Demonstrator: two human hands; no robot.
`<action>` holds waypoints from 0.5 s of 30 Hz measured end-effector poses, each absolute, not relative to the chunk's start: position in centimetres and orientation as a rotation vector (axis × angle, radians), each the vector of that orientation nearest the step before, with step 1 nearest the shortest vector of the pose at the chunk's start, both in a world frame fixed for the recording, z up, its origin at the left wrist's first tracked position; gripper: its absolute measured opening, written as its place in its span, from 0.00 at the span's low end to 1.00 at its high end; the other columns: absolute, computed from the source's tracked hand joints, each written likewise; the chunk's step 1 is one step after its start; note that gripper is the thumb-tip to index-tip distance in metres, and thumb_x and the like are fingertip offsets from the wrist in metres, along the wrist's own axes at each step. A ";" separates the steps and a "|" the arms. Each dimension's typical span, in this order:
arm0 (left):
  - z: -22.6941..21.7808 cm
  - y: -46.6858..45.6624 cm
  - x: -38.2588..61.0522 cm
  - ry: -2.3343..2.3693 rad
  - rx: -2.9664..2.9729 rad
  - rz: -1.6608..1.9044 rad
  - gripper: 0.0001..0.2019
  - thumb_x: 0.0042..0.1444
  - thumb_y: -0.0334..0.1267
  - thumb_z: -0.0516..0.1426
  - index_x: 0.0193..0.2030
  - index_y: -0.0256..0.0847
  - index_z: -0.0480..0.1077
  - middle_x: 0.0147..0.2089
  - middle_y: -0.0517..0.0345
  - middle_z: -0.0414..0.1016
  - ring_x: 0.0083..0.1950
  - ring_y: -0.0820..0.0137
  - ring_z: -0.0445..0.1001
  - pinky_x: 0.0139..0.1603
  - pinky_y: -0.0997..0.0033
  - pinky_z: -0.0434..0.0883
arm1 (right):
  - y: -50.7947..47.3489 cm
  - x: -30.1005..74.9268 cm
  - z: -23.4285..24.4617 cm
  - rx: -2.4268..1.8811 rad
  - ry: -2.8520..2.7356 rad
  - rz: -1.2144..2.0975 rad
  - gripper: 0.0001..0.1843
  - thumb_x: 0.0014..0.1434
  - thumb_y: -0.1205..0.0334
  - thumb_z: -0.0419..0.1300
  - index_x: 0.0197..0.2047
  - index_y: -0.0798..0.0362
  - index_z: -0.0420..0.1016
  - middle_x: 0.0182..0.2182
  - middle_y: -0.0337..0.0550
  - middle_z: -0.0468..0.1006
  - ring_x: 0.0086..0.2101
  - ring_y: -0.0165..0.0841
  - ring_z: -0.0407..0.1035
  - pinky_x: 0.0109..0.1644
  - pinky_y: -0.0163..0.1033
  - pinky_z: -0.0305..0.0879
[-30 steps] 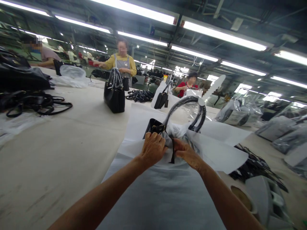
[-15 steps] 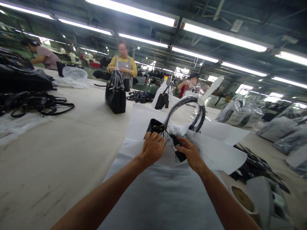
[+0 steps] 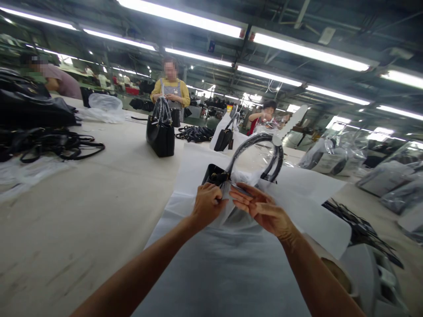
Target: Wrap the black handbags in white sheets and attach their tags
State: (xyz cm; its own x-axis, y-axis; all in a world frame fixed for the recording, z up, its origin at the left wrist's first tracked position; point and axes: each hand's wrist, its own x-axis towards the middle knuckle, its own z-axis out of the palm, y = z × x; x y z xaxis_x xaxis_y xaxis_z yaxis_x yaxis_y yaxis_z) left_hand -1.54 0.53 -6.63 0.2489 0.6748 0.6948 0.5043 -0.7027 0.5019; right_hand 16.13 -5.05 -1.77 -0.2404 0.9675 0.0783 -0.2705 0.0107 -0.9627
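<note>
Wrapping at frame centre: left hand [image 3: 207, 206] clenched on white paper [image 3: 317, 220] against black handbag [image 3: 210, 173], right hand [image 3: 264, 211] open, flat on it; further folding likely calls for keeping the paper snug.

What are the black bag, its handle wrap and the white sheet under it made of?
Black bag: smooth, faint sheen; leather or faux, unclear. Handle wrap: clear plastic film; glare, crinkles. White sheet: matte, soft folds; tissue paper or nonwoven, likely.
</note>
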 end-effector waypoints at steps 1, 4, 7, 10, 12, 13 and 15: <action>-6.5 0.5 -1.9 1.087 2.209 1.492 0.13 0.47 0.30 0.60 0.20 0.40 0.59 0.23 0.62 0.65 0.31 0.71 0.65 0.37 0.68 0.61 | -4.9 16.0 -2.1 -0.880 -1.229 1.414 0.32 0.37 0.59 0.73 0.49 0.47 0.76 0.46 0.45 0.79 0.50 0.41 0.70 0.56 0.47 0.64; -6.1 0.3 -2.7 0.995 1.901 1.593 0.13 0.46 0.32 0.59 0.18 0.40 0.58 0.21 0.64 0.62 0.27 0.73 0.62 0.33 0.71 0.60 | -4.3 15.6 -3.0 -1.031 -1.234 1.155 0.24 0.39 0.61 0.73 0.43 0.47 0.79 0.40 0.41 0.81 0.43 0.37 0.74 0.53 0.46 0.67; -5.7 0.1 -3.2 0.883 1.638 1.593 0.11 0.46 0.37 0.60 0.19 0.40 0.63 0.22 0.63 0.65 0.29 0.73 0.63 0.33 0.71 0.61 | -3.7 15.0 -3.3 -1.076 -1.275 0.996 0.19 0.44 0.55 0.70 0.41 0.48 0.80 0.35 0.40 0.82 0.38 0.36 0.76 0.50 0.45 0.70; -5.0 0.1 -3.2 0.718 1.290 1.545 0.10 0.45 0.40 0.62 0.20 0.39 0.68 0.24 0.62 0.68 0.30 0.74 0.65 0.35 0.72 0.62 | -3.5 14.6 -3.1 -1.071 -1.436 0.816 0.16 0.49 0.53 0.67 0.41 0.48 0.80 0.36 0.40 0.82 0.38 0.36 0.76 0.49 0.44 0.71; -4.5 0.3 -3.1 0.616 1.097 1.526 0.11 0.45 0.41 0.62 0.19 0.38 0.69 0.22 0.62 0.69 0.29 0.74 0.66 0.37 0.72 0.64 | -3.6 14.4 -3.0 -1.070 -1.566 0.669 0.14 0.52 0.53 0.65 0.41 0.47 0.80 0.38 0.40 0.82 0.39 0.35 0.75 0.48 0.42 0.71; -4.3 0.4 -3.1 0.576 1.046 1.523 0.11 0.45 0.40 0.62 0.19 0.38 0.70 0.21 0.62 0.69 0.29 0.75 0.66 0.38 0.72 0.64 | -3.6 14.4 -2.9 -1.068 -1.620 0.600 0.13 0.54 0.53 0.63 0.42 0.47 0.79 0.38 0.40 0.82 0.39 0.35 0.75 0.47 0.41 0.71; -4.1 0.4 -3.2 0.512 1.036 1.504 0.09 0.44 0.40 0.63 0.20 0.38 0.72 0.21 0.61 0.70 0.29 0.75 0.68 0.39 0.73 0.65 | -3.7 14.2 -2.9 -1.056 -1.706 0.468 0.12 0.57 0.54 0.61 0.43 0.47 0.79 0.38 0.40 0.82 0.38 0.34 0.75 0.45 0.39 0.72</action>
